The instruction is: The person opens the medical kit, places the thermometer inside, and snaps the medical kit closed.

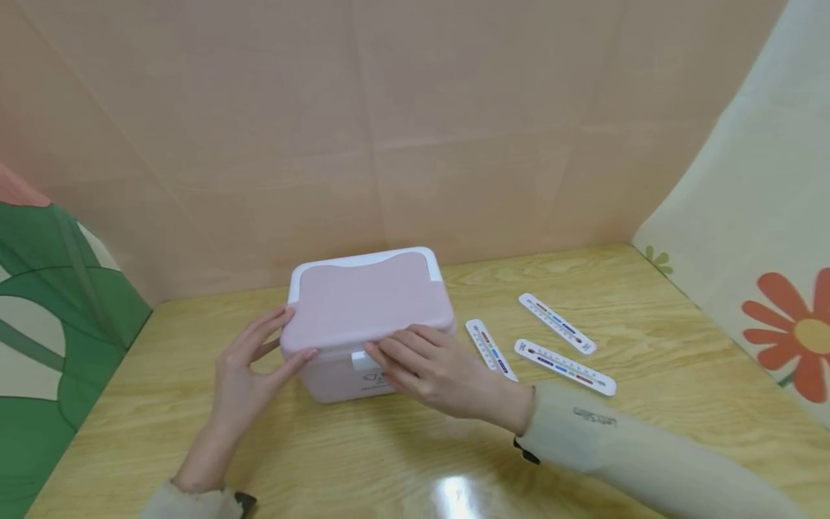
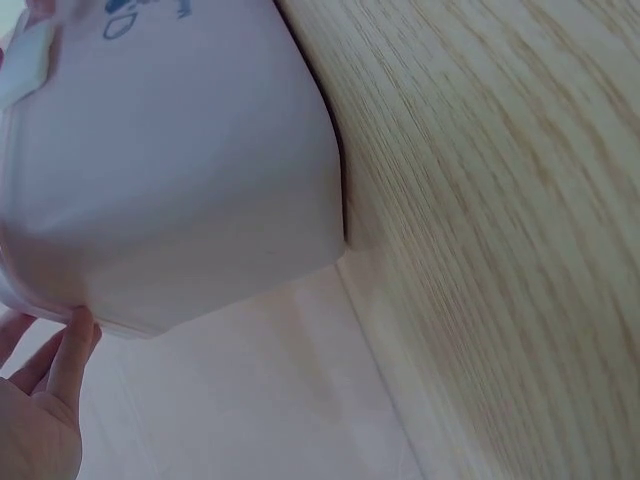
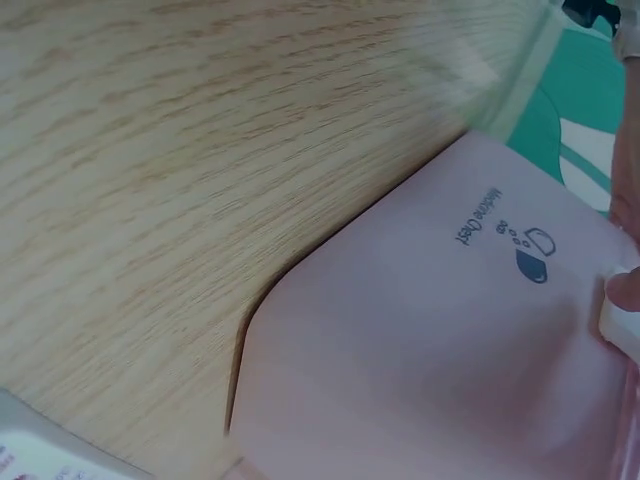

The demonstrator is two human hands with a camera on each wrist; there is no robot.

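A pale pink medicine box (image 1: pixel 369 299) with a white-edged lid stands closed on the table. "Medicine Chest" is printed on its front (image 3: pixel 430 330). My left hand (image 1: pixel 249 364) grips the lid's front left corner, thumb at the front and fingers along the left side. In the left wrist view, fingertips of the left hand (image 2: pixel 45 400) lie right at the lid rim. My right hand (image 1: pixel 434 367) holds the lid's front edge at the white latch (image 1: pixel 361 360), partly covering it. A fingertip lies on the latch (image 3: pixel 622 315) in the right wrist view.
Three white thermometer strips with coloured bands lie right of the box: one close to it (image 1: pixel 488 346), one farther back (image 1: pixel 558 323), one in front (image 1: pixel 565 367). A beige cloth (image 1: pixel 363 144) hangs behind the wooden table (image 1: pixel 311 461). Flower-patterned cloths stand at both sides.
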